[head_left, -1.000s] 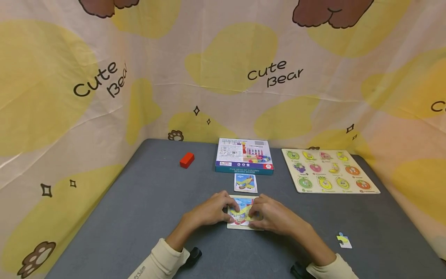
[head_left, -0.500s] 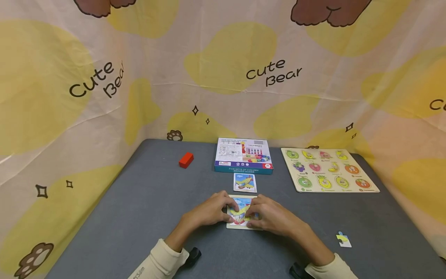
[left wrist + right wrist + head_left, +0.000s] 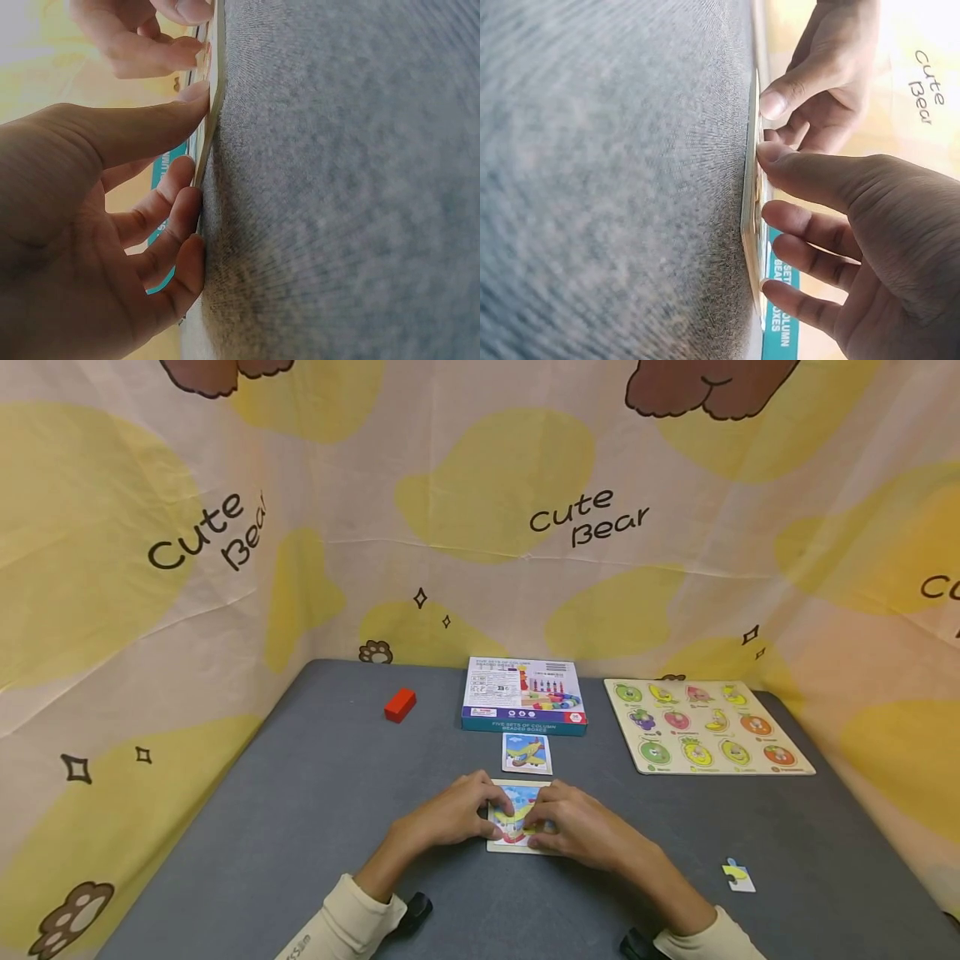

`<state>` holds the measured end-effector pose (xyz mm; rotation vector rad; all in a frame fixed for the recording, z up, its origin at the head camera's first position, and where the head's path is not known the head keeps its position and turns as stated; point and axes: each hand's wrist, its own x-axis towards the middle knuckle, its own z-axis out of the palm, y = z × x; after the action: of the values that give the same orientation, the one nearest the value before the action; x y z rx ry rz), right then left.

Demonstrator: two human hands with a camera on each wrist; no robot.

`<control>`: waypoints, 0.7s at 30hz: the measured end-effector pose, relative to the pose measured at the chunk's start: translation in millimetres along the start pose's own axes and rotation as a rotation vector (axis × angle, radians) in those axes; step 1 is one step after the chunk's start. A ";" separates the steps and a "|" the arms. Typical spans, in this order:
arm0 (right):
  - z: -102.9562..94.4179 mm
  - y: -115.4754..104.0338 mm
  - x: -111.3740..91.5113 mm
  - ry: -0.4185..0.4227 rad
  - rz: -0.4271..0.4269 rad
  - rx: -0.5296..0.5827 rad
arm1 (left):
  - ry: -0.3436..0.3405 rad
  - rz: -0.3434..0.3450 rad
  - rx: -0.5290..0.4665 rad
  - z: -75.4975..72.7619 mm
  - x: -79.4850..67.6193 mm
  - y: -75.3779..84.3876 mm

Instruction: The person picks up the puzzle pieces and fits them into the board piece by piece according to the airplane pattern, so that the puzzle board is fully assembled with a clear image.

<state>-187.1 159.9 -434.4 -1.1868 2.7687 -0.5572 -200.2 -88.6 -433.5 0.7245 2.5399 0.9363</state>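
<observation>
A jigsaw puzzle with a yellow aeroplane picture (image 3: 519,795) lies in a pale tray on the table. My left hand (image 3: 459,810) rests its thumb and fingertips on the left part. In the left wrist view, the thumb of the left hand (image 3: 112,195) lies over the board and its other fingers bend loosely by the edge. My right hand (image 3: 585,827) touches the right part with thumb and fingertips. The right wrist view shows the right hand (image 3: 870,232) with fingers spread and relaxed against the board. Both hands hide much of the picture.
A matching aeroplane card (image 3: 527,753) lies behind the puzzle, before a flat box (image 3: 523,695). At the back left is a red block (image 3: 401,705); a fruit board (image 3: 708,727) lies back right. One loose jigsaw piece (image 3: 738,876) sits at front right.
My right hand has slid a little to the left over the puzzle, closer to the left hand. The left hand stays in place on the puzzle.
</observation>
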 end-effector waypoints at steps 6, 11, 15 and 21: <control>0.8 0.0 -0.3 -0.005 -0.054 -0.014 | 0.005 0.010 0.000 0.3 0.2 -0.7; 0.8 -0.4 -0.3 -0.001 -0.027 -0.014 | 0.008 0.010 -0.005 -0.1 -0.8 1.2; 1.7 -0.6 -1.0 0.040 0.040 -0.003 | 0.005 0.038 -0.002 -0.6 -0.9 3.0; 3.3 0.7 -2.5 0.091 0.103 -0.003 | -0.032 0.193 0.084 0.6 2.5 4.7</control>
<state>-185.2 161.2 -438.0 -1.0377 2.8872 -0.6115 -200.3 -83.9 -431.1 1.0171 2.5280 0.8729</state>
